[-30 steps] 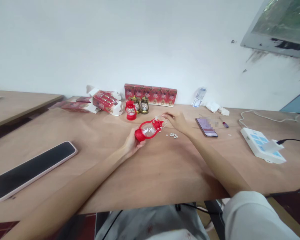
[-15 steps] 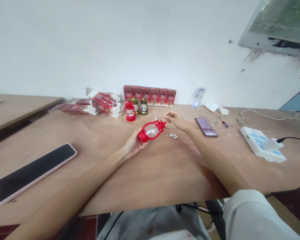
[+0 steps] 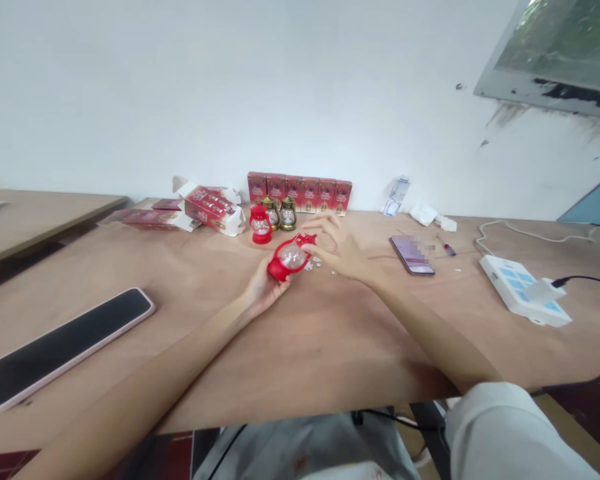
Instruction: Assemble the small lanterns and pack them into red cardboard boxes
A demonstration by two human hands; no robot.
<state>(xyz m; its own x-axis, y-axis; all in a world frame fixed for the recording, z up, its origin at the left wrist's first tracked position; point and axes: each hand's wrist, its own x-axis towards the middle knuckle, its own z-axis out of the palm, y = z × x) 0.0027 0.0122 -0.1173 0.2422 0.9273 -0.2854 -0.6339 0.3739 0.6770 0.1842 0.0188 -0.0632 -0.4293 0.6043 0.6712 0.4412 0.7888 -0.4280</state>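
My left hand [image 3: 266, 291] is wrapped around the base of a small red lantern [image 3: 291, 257] with a clear globe. The lantern is tilted, its top pointing right and away from me. At that top end is my right hand [image 3: 337, 248], its thumb and fingers spread apart; its thumb is at the lantern's cap, and I cannot tell if it touches. Small white discs [image 3: 309, 265] lie on the table just behind the lantern, partly hidden. Further back, another red lantern [image 3: 261, 225] stands upright beside two bronze-coloured lanterns [image 3: 288, 215].
Several red boxes [image 3: 310, 193] line the wall. Opened cartons [image 3: 213, 210] lie at the back left. A phone [image 3: 411, 255], a small screwdriver [image 3: 449, 249] and a white power strip [image 3: 515, 283] are on the right. A long dark device [image 3: 70, 347] lies at the left.
The lantern has shifted left and slightly back in my left hand. My right hand has gone from pinched fingers to spread fingers and moved left over the white discs.
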